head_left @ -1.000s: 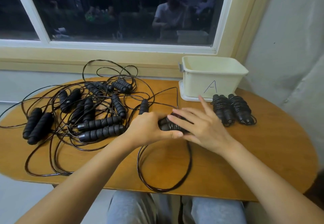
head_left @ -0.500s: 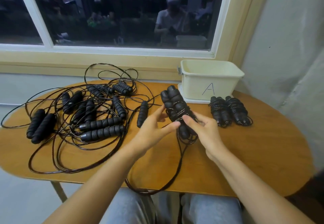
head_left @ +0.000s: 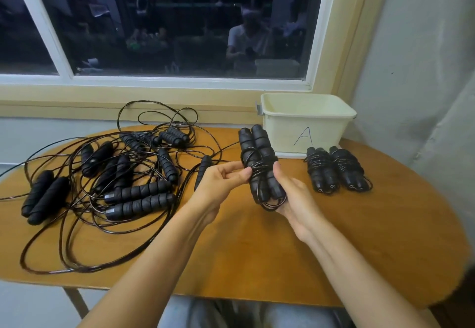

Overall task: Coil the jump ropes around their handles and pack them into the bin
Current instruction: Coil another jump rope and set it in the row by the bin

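Observation:
My right hand (head_left: pixel 293 196) grips a pair of black jump-rope handles (head_left: pixel 257 153) from below, held upright above the table with black cord wound round their middle. My left hand (head_left: pixel 218 181) pinches that cord at the left side of the bundle. Two coiled jump ropes (head_left: pixel 336 171) lie side by side on the table in front of the cream bin (head_left: pixel 308 124) marked "A". The bin stands at the back right and looks empty from here. A tangle of loose ropes and black handles (head_left: pixel 123 176) covers the table's left half.
The round wooden table (head_left: pixel 257 250) stands against a wall under a window sill (head_left: pixel 128 96). A grey wall or curtain (head_left: pixel 424 96) closes in the right side. One loose cord loop reaches the table's front left edge (head_left: pixel 51 268).
The handle bundle has been lifted off the table and turned upright. The long cord loop that hung over the front edge is now wound in. Both hands rose with the bundle.

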